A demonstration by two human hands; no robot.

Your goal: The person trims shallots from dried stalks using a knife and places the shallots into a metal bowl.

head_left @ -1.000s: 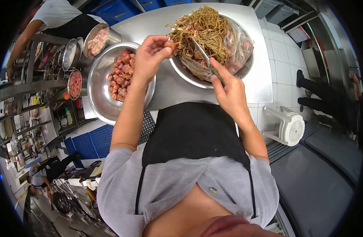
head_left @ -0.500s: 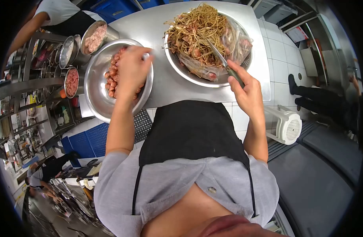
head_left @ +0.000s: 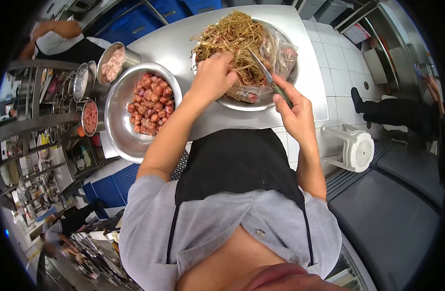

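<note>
My left hand (head_left: 213, 77) reaches into a heap of dry stringy stalks (head_left: 234, 36), its fingertips partly hidden among them. In my right hand (head_left: 294, 109) is a knife (head_left: 275, 85), its blade pointing up and left over the heap. The stalks lie with clear plastic bags (head_left: 280, 53) in a round metal colander (head_left: 296, 72). Left of it, a wide steel bowl (head_left: 117, 114) holds many small red shallots (head_left: 152, 102).
Steel table (head_left: 188, 24) under both vessels. Pots of pinkish food (head_left: 112, 63) stand at its left, near a person in an apron (head_left: 62, 41). A white stool (head_left: 360, 152) is at the right, with another person's legs (head_left: 387, 112) beyond.
My left hand has left the shallot bowl, where it was a half second ago, and moved right to the stalks. Earlier it held a shallot. The knife stays in my right hand.
</note>
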